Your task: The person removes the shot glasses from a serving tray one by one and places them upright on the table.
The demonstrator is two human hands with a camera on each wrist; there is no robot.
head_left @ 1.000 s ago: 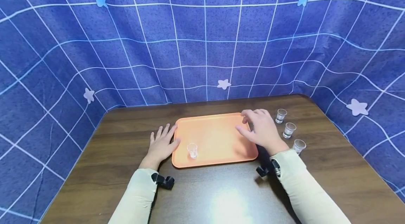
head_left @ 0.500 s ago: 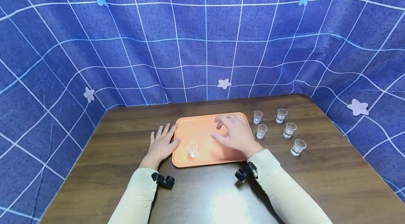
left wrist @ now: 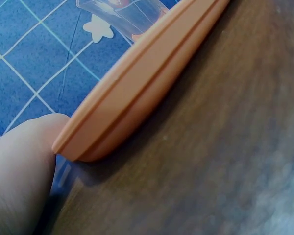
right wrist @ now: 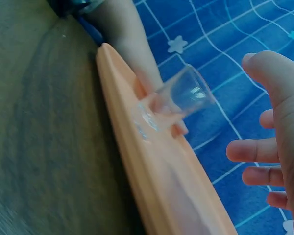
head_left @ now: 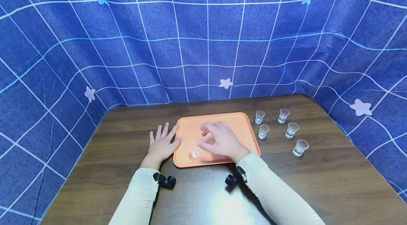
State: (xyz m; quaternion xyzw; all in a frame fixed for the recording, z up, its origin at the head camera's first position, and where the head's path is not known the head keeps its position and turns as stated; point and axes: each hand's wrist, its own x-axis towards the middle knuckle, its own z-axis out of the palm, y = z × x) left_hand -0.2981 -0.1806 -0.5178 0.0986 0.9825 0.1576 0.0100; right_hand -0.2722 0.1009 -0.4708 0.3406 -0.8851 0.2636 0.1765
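Observation:
An orange tray (head_left: 222, 119) lies on the wooden table, with one small clear shot glass (head_left: 194, 151) upright near its front left corner. My left hand (head_left: 161, 146) rests flat with spread fingers at the tray's left edge; the thumb (left wrist: 24, 161) touches the rim in the left wrist view. Over the tray hovers my right hand (head_left: 221, 141), fingers loosely bent and thumb apart, just right of the glass. In the right wrist view a gap shows between that hand (right wrist: 279, 132) and the shot glass (right wrist: 179, 95). Nothing is in its grasp.
Right of the tray stand several more shot glasses, among them a near one (head_left: 263, 131) and a front right one (head_left: 300, 148). A blue curtain (head_left: 203, 52) with white lines and stars hangs behind the table (head_left: 143, 119).
My right hand has swept left, from the tray's right edge to beside the shot glass on it, uncovering two glasses to the right. My left hand has stayed put.

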